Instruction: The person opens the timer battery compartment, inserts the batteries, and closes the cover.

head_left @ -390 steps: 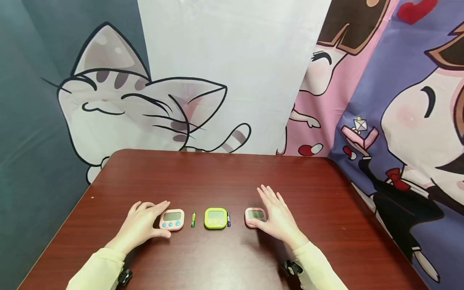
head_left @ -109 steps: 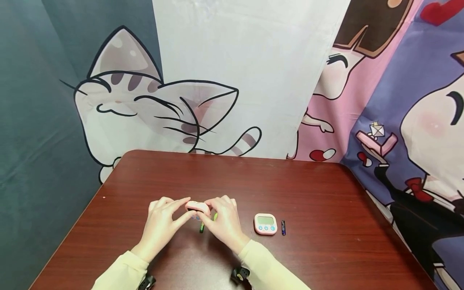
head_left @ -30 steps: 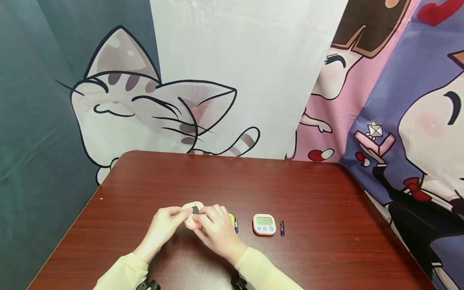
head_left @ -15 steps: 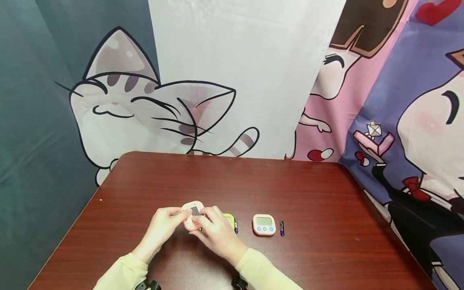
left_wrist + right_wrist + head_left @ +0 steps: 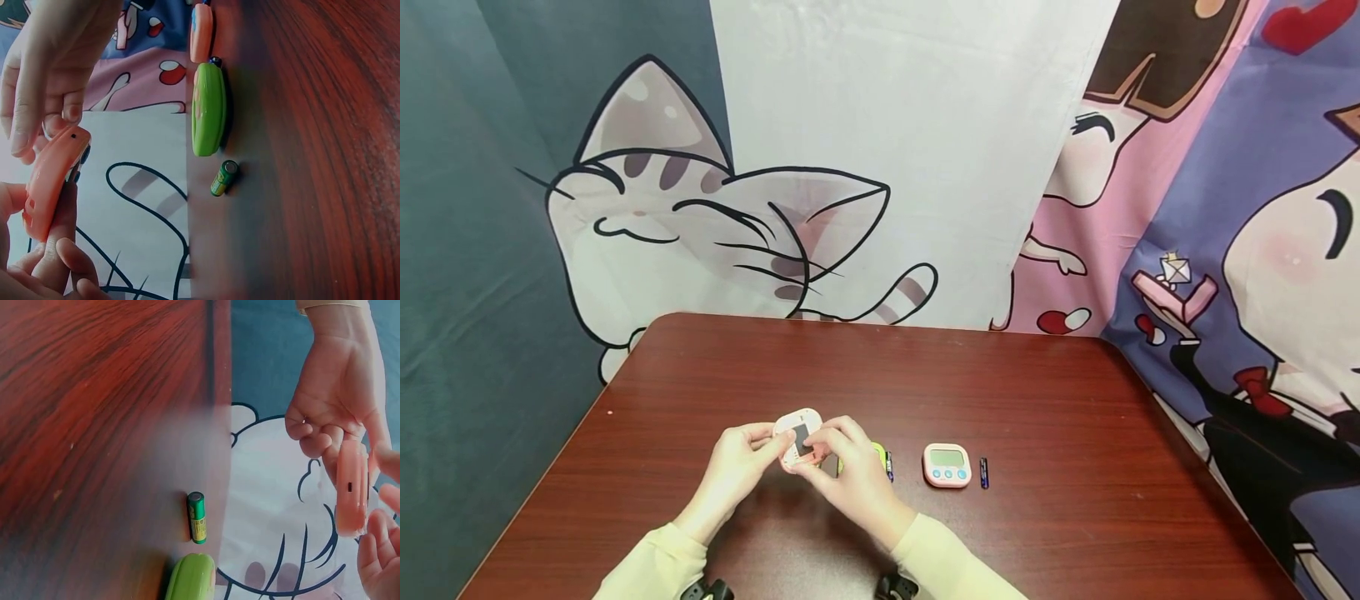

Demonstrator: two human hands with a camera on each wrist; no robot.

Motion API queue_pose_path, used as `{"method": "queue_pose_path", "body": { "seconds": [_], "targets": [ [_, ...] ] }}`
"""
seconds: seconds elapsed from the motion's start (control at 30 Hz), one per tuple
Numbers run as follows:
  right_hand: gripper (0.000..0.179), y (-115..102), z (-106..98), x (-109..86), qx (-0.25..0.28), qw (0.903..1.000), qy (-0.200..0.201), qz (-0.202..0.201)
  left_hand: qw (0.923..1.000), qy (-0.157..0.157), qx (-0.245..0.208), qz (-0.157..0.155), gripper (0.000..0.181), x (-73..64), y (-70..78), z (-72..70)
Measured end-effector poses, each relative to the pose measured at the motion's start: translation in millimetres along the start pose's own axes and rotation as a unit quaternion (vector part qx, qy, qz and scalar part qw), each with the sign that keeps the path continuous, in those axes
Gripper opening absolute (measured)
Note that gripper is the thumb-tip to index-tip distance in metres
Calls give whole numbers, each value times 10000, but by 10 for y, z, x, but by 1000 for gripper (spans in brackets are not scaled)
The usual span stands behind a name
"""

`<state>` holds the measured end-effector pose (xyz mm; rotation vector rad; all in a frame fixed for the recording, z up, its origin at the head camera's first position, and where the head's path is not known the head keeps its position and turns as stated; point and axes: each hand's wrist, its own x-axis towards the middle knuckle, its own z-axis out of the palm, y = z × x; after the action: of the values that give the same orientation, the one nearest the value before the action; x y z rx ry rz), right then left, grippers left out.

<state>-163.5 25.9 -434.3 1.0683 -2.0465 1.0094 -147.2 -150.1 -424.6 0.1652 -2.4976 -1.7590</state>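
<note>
While the left hand (image 5: 730, 475) pinches the pink timer (image 5: 802, 421), I can't tell if the right hand (image 5: 863, 485) grips anything — green battery (image 5: 197, 520) label's unreadable, green timer (image 5: 878, 451) behind it half-hidden.

A first timer (image 5: 802, 429) sits between left hand (image 5: 735, 467) and right hand (image 5: 867, 483), above the tabletop (image 5: 887, 375). Partly behind the right hand, a second timer (image 5: 209, 112) lies with one battery (image 5: 197, 519) to its left, another battery (image 5: 890, 467) at its right; farther right, a third timer (image 5: 947, 465) rests left of a last battery (image 5: 984, 473).
</note>
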Motion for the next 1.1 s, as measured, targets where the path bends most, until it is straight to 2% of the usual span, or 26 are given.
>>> {"method": "queue_pose_path", "body": {
  "seconds": [0.13,0.4,0.57,0.7,0.83,0.9,1.1],
  "targets": [
    [29,-8,-12,0,143,9987,57,488,9999,0,119,96,30,-16,4,-5],
    [35,-1,-45,6,158,9940,233,1058,9985,-99,358,407,27,-36,20,-27],
    [49,1,-85,26,581,9847,-23,1643,9950,-238,585,778,24,-5,5,-74],
    [49,-26,-137,61,1064,9683,-445,2218,9918,-393,711,990,23,6,3,-111],
    [40,-58,-194,103,1660,9397,-783,2884,9905,-614,623,1061,23,-3,15,-126],
    [37,-62,-210,116,1833,9294,-859,3085,9903,-676,576,1069,23,-11,23,-125],
    [29,-39,-241,136,1878,9148,-951,3447,9887,-814,521,1143,24,-30,38,-107]
  ]
}}
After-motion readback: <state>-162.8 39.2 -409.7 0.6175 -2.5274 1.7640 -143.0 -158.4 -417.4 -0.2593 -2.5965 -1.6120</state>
